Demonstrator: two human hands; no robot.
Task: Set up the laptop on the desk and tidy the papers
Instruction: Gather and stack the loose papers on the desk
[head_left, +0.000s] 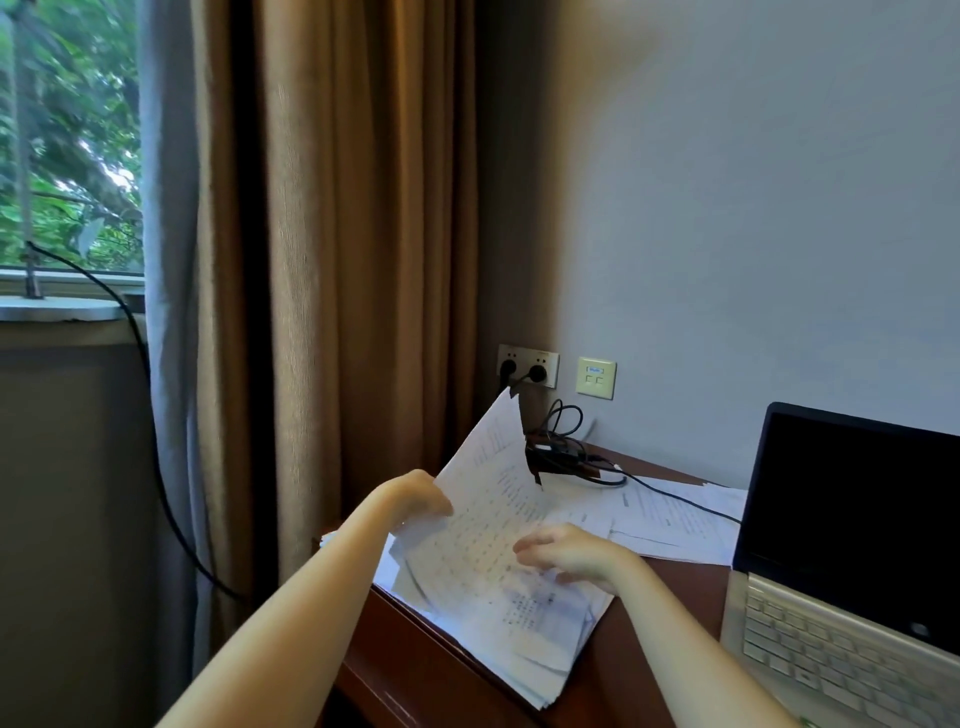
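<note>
The fingers (440, 506) of the left hand (415, 499) are curled and clamped on the left edge of a printed sheet (493, 467), which stands tilted up with its far corner raised toward the wall. The right hand (566, 553) lies on the stack of papers (519, 623) below that sheet, its fingers (530, 545) relaxed, slightly apart and pointing left, holding nothing. The stack sits at the left end of the brown surface (665, 597), with one corner hanging over the near edge. More loose sheets (675, 519) lie behind it, under a black cable (675, 496). The laptop (841, 545) stands open at the right, its screen dark.
</note>
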